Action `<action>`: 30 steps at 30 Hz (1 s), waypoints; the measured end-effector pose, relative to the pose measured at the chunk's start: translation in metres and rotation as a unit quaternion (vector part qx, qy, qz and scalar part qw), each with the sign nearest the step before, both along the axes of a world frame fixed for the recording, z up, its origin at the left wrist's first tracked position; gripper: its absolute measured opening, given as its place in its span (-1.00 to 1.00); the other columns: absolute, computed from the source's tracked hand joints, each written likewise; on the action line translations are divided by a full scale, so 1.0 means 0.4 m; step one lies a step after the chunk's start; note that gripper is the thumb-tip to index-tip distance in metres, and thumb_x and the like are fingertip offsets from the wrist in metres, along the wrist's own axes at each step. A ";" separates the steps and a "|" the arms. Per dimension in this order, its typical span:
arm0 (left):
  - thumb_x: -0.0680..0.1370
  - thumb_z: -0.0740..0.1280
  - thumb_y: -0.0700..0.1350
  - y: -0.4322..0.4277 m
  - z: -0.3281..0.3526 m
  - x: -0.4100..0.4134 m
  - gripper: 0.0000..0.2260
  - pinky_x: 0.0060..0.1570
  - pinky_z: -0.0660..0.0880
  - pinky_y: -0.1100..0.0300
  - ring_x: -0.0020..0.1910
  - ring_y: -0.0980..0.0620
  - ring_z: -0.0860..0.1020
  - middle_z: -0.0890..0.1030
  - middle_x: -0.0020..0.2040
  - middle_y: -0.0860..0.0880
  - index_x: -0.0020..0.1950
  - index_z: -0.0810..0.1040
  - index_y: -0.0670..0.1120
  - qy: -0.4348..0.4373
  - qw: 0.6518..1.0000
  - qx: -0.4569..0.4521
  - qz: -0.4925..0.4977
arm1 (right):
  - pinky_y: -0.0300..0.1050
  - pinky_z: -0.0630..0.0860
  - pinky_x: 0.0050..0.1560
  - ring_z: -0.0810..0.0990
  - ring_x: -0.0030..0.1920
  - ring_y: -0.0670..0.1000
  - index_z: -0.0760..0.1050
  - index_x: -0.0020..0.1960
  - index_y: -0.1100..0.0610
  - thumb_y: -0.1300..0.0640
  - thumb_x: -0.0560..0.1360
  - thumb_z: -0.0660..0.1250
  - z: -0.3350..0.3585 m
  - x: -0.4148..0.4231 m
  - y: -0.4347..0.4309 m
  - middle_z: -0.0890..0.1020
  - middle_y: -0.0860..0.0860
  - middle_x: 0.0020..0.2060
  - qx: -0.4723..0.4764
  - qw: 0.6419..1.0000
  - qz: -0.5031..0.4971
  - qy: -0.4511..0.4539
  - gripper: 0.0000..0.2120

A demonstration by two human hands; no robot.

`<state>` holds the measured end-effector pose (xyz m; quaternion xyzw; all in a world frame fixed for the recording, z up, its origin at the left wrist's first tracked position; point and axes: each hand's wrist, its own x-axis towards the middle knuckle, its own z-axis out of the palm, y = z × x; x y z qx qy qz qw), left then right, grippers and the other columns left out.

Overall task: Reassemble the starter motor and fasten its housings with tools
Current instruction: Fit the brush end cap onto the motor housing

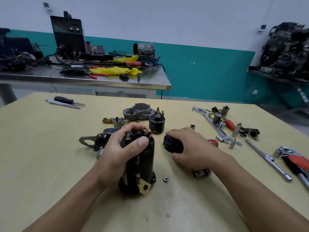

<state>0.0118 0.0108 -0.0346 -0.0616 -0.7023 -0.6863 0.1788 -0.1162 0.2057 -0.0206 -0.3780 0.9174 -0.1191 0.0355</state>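
Observation:
A black cylindrical starter motor body (145, 166) stands upright on the yellow table (50, 164), with a torn brown paper tab at its base. My left hand (123, 148) grips its top, thumb across the front. To its right lies a black round end cap (172, 144); my right hand (192, 146) curls over it and holds it against the table. A small nut (165, 179) lies beside the motor base. Behind stand a black solenoid (156, 122) and a grey cast housing (138, 112).
A bracket part (93, 139) lies left of the motor. Sockets (201, 172), wrenches (215, 126), an extension bar (265, 158) and red-handled tools (299, 164) crowd the right side. A screwdriver and rods (65, 102) lie far left. A steel bench (100, 77) stands behind.

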 end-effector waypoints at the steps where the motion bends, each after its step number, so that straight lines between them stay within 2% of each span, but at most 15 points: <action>1: 0.18 0.53 0.42 -0.001 0.000 -0.001 -0.36 0.09 0.56 -0.27 0.01 -0.38 0.59 0.60 -0.02 -0.29 0.04 0.62 -0.01 -0.001 1.000 0.002 -0.003 | 0.07 0.35 0.32 0.30 0.36 -0.01 0.31 0.48 -0.13 -0.04 0.50 0.39 -0.003 -0.005 0.001 0.46 -0.19 0.38 0.003 1.000 -0.001 0.004 -0.42; 6: 0.20 0.56 0.37 -0.003 0.003 -0.003 -0.35 0.04 0.61 -0.14 -0.05 -0.26 0.66 0.62 -0.04 -0.24 0.07 0.61 -0.05 -0.017 0.999 0.006 -0.046 | 0.10 0.31 0.44 0.25 0.43 0.01 0.16 0.58 -0.12 -0.09 0.49 0.45 -0.011 -0.027 0.009 0.40 -0.10 0.44 -0.017 0.999 -0.028 -0.026 -0.24; 9: 0.18 0.55 0.40 -0.003 0.001 -0.005 -0.33 0.13 0.56 -0.29 0.03 -0.34 0.62 0.60 0.02 -0.27 0.09 0.61 -0.02 -0.020 0.999 -0.010 -0.047 | 0.07 0.32 0.42 0.28 0.39 0.00 0.22 0.56 -0.11 -0.08 0.47 0.49 -0.008 -0.029 0.014 0.47 -0.09 0.35 -0.034 0.999 -0.021 -0.035 -0.24; 11: 0.16 0.55 0.43 -0.003 0.000 -0.004 -0.31 0.15 0.53 -0.35 0.06 -0.38 0.59 0.59 0.04 -0.28 0.08 0.61 0.00 -0.017 0.999 -0.005 -0.045 | -0.02 0.34 0.41 0.35 0.37 -0.06 0.31 0.52 -0.10 -0.06 0.44 0.53 0.008 -0.020 0.022 0.49 -0.15 0.29 -0.098 0.995 0.000 -0.032 -0.28; 12: 0.14 0.55 0.44 -0.003 0.000 -0.003 -0.30 0.15 0.52 -0.37 0.06 -0.39 0.58 0.58 0.04 -0.29 0.08 0.61 0.00 -0.016 0.999 -0.002 -0.045 | -0.06 0.36 0.41 0.40 0.36 -0.12 0.35 0.49 -0.12 -0.04 0.43 0.56 0.024 -0.014 0.027 0.50 -0.20 0.28 -0.164 0.985 0.014 -0.054 -0.30; 14: 0.11 0.53 0.47 -0.005 0.000 -0.002 -0.26 0.16 0.48 -0.42 0.08 -0.41 0.56 0.56 0.05 -0.32 0.08 0.60 -0.01 -0.014 0.999 -0.004 -0.051 | -0.02 0.45 0.37 0.48 0.35 -0.18 0.42 0.43 -0.14 -0.03 0.39 0.59 0.068 0.006 0.035 0.56 -0.21 0.30 -0.311 0.939 0.072 -0.130 -0.33; 16: 0.10 0.51 0.50 -0.005 0.005 0.001 -0.22 0.17 0.45 -0.43 0.08 -0.42 0.55 0.55 0.05 -0.32 0.09 0.60 -0.02 -0.004 0.998 -0.016 -0.065 | 0.02 0.48 0.30 0.49 0.40 -0.07 0.46 0.43 -0.07 -0.01 0.37 0.59 0.119 0.034 0.036 0.58 -0.11 0.33 -0.382 0.893 0.150 -0.185 -0.34; 18: 0.10 0.48 0.52 -0.002 0.007 0.001 -0.18 0.18 0.48 -0.39 0.06 -0.38 0.57 0.57 0.03 -0.30 0.12 0.60 -0.03 -0.002 0.996 -0.031 -0.081 | 0.04 0.46 0.28 0.49 0.41 0.03 0.47 0.43 0.01 0.00 0.37 0.58 0.163 0.064 0.021 0.59 -0.02 0.34 -0.370 0.880 0.214 -0.209 -0.34; 21: 0.19 0.38 0.56 0.002 0.002 0.001 -0.29 0.07 0.60 -0.07 0.02 -0.16 0.65 0.66 0.01 -0.14 0.14 0.63 0.12 0.015 0.996 -0.026 -0.088 | 0.11 0.46 0.33 0.49 0.40 0.04 0.48 0.43 0.05 0.12 0.42 0.56 0.206 0.090 -0.015 0.59 -0.04 0.32 -0.269 0.911 0.252 -0.187 -0.39; 22: 0.25 0.33 0.56 0.003 0.002 0.003 -0.33 0.01 0.61 -0.02 0.00 -0.09 0.66 0.66 0.01 -0.13 0.13 0.64 0.14 0.021 0.996 -0.015 -0.089 | 0.12 0.45 0.35 0.48 0.41 0.01 0.48 0.43 0.04 0.15 0.43 0.55 0.212 0.091 -0.023 0.57 -0.08 0.33 -0.232 0.922 0.257 -0.176 -0.40; 25: 0.35 0.19 0.58 0.005 -0.008 0.004 -0.21 0.11 0.55 -0.12 0.09 -0.13 0.63 0.65 0.06 -0.19 0.20 0.62 -0.03 0.029 0.997 0.017 -0.063 | 0.09 0.42 0.40 0.41 0.45 -0.08 0.48 0.43 0.01 0.25 0.44 0.54 0.224 0.092 -0.039 0.52 -0.15 0.38 -0.168 0.931 0.276 -0.169 -0.40; 27: 0.33 0.18 0.60 0.008 -0.010 0.004 -0.17 0.20 0.55 -0.06 0.18 -0.12 0.62 0.67 0.14 -0.15 0.26 0.62 -0.02 0.007 0.997 0.047 -0.064 | 0.08 0.40 0.44 0.39 0.47 -0.08 0.47 0.44 0.02 0.31 0.45 0.53 0.228 0.094 -0.048 0.50 -0.16 0.40 -0.148 0.930 0.293 -0.168 -0.39; 30: 0.36 0.21 0.57 0.008 -0.011 -0.001 -0.18 0.22 0.53 -0.07 0.18 -0.11 0.62 0.67 0.16 -0.14 0.33 0.57 -0.03 -0.001 0.994 0.079 -0.073 | 0.03 0.36 0.48 0.39 0.47 -0.07 0.46 0.45 0.04 0.35 0.46 0.50 0.232 0.094 -0.061 0.49 -0.15 0.42 -0.133 0.926 0.307 -0.173 -0.38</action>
